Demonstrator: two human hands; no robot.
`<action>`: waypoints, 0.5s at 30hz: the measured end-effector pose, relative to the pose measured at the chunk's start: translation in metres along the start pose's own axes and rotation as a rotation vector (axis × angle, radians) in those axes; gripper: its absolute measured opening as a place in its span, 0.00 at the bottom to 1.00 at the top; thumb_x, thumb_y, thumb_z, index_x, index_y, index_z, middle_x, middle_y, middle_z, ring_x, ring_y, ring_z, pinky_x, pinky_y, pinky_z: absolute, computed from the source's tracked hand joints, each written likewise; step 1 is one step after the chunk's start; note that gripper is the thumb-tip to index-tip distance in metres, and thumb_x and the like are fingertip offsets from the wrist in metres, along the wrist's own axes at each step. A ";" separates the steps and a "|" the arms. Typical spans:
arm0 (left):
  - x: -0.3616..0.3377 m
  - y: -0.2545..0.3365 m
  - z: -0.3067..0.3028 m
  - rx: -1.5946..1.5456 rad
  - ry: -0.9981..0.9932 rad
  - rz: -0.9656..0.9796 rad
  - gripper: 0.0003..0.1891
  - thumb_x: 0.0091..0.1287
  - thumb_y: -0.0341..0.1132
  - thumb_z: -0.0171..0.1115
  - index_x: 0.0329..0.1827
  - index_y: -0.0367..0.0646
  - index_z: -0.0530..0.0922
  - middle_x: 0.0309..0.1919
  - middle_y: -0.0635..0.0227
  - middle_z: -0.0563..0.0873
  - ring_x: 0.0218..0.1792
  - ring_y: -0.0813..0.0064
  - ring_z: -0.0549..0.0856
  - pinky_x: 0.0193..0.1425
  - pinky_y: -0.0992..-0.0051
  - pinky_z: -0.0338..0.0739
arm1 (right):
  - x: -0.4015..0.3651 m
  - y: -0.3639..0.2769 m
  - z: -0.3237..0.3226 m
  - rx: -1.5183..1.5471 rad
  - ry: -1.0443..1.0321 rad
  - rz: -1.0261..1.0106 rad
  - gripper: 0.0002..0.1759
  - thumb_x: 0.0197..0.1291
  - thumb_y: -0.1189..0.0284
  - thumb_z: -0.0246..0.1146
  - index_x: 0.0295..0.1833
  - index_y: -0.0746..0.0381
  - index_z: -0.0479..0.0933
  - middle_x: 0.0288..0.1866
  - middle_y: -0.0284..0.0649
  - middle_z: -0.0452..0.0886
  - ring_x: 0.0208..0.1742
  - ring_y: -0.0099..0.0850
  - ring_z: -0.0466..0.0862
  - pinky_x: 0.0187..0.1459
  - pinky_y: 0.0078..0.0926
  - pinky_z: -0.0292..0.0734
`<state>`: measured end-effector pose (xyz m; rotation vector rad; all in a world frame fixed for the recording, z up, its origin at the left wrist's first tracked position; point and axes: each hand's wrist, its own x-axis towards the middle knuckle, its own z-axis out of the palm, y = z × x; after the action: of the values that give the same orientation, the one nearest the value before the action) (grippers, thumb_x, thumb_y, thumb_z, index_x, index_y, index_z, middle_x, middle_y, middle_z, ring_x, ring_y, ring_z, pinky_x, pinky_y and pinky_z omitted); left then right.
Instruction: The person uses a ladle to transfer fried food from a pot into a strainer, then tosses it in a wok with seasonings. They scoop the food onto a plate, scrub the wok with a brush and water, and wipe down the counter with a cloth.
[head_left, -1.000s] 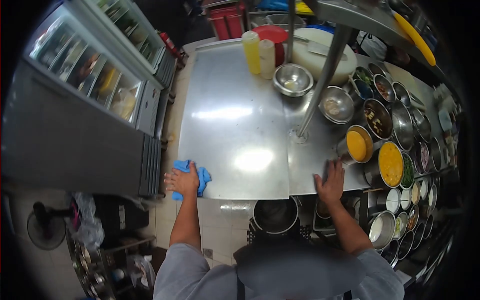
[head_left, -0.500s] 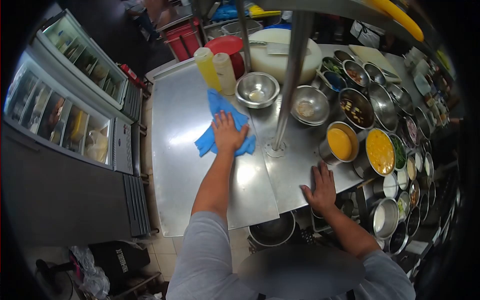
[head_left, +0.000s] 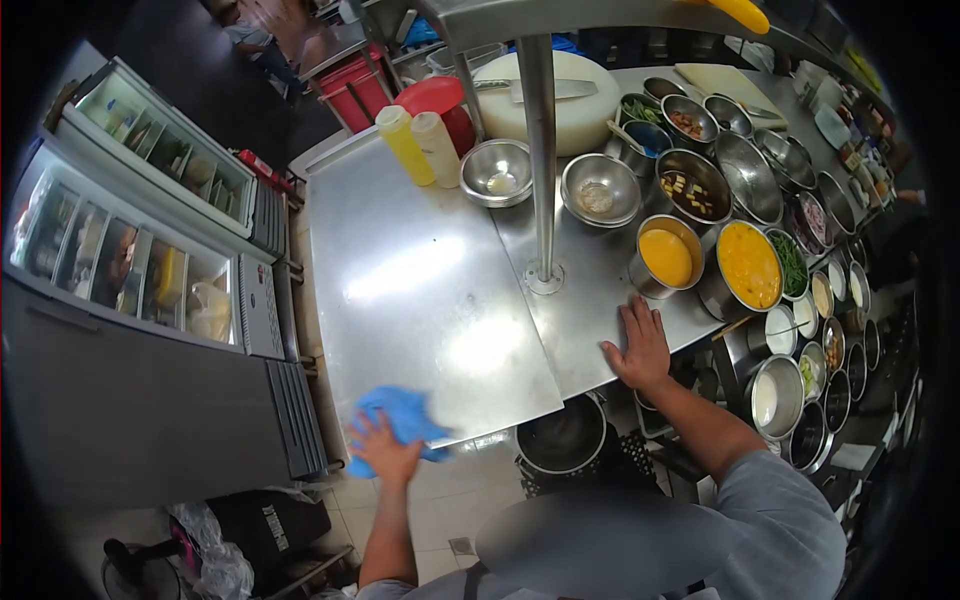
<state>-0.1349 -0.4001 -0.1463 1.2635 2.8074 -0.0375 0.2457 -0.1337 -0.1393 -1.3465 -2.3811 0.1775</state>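
My left hand (head_left: 386, 450) is at the near left corner of the steel table (head_left: 400, 330), gripping a blue cloth (head_left: 402, 408) with the fingers spread over it. Part of the cloth lies on the tabletop and part hangs past the edge; it is slightly blurred. Flat on the steel near the front edge rests my right hand (head_left: 640, 345), fingers apart and holding nothing. Just beyond its fingertips stands a metal pot of orange liquid (head_left: 666, 257). To the right is a deeper pot with a yellow mixture (head_left: 750, 266).
A metal post (head_left: 540, 160) rises from the table between two steel bowls, one of them a shallow bowl (head_left: 600, 190). Squeeze bottles (head_left: 405, 145) and a round white block bearing a cleaver (head_left: 560, 90) stand behind. Open-topped chillers (head_left: 130, 245) line the left.
My left hand has swept the blue cloth from the back of the table toward me and left, to the near corner. My right hand stays in place. The view has shifted slightly.
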 end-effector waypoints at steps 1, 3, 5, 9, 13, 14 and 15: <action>0.019 -0.019 0.000 0.071 -0.026 -0.142 0.42 0.52 0.58 0.62 0.70 0.46 0.66 0.74 0.54 0.57 0.74 0.41 0.44 0.70 0.34 0.38 | 0.001 -0.001 0.001 -0.007 0.001 0.011 0.38 0.54 0.52 0.62 0.63 0.67 0.65 0.69 0.58 0.61 0.71 0.52 0.62 0.70 0.53 0.53; 0.078 -0.027 0.003 0.085 -0.245 -0.236 0.37 0.55 0.57 0.57 0.66 0.44 0.71 0.74 0.51 0.56 0.74 0.41 0.45 0.70 0.34 0.39 | 0.002 -0.003 -0.001 -0.055 -0.035 -0.007 0.39 0.54 0.51 0.61 0.63 0.67 0.65 0.69 0.56 0.62 0.71 0.51 0.61 0.70 0.53 0.52; 0.146 -0.018 0.014 0.040 -0.080 -0.340 0.34 0.60 0.59 0.51 0.60 0.40 0.76 0.73 0.50 0.58 0.73 0.37 0.46 0.69 0.32 0.40 | 0.001 -0.003 0.001 -0.062 -0.034 -0.012 0.39 0.53 0.51 0.61 0.63 0.67 0.66 0.69 0.55 0.62 0.71 0.51 0.61 0.70 0.54 0.52; 0.268 0.062 -0.008 -0.029 0.160 -0.261 0.23 0.65 0.48 0.47 0.42 0.41 0.85 0.48 0.56 0.85 0.59 0.52 0.75 0.68 0.37 0.50 | 0.003 -0.004 0.001 -0.063 -0.032 -0.012 0.38 0.53 0.50 0.61 0.62 0.66 0.67 0.69 0.54 0.63 0.71 0.51 0.62 0.69 0.55 0.53; 0.316 0.152 0.014 -0.073 0.354 0.325 0.25 0.64 0.46 0.53 0.60 0.40 0.75 0.66 0.55 0.71 0.70 0.57 0.65 0.75 0.55 0.50 | 0.001 -0.001 0.000 -0.073 -0.040 0.008 0.38 0.52 0.51 0.62 0.62 0.66 0.67 0.68 0.54 0.63 0.70 0.50 0.62 0.69 0.54 0.54; 0.304 0.169 0.019 -0.083 0.340 0.355 0.25 0.64 0.46 0.53 0.60 0.40 0.75 0.66 0.55 0.71 0.70 0.57 0.65 0.75 0.55 0.50 | 0.001 0.000 0.001 -0.063 -0.025 -0.003 0.38 0.52 0.51 0.63 0.62 0.66 0.67 0.68 0.54 0.63 0.71 0.50 0.62 0.69 0.53 0.54; 0.282 0.187 0.009 -0.160 0.254 0.475 0.29 0.63 0.44 0.55 0.65 0.38 0.70 0.69 0.54 0.65 0.72 0.56 0.60 0.76 0.56 0.49 | -0.001 0.000 0.002 -0.048 -0.006 -0.014 0.38 0.52 0.51 0.63 0.62 0.66 0.67 0.68 0.54 0.64 0.71 0.50 0.62 0.69 0.53 0.54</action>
<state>-0.1812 -0.0664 -0.1731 1.9672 2.5438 0.3860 0.2453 -0.1346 -0.1414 -1.3522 -2.4137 0.1217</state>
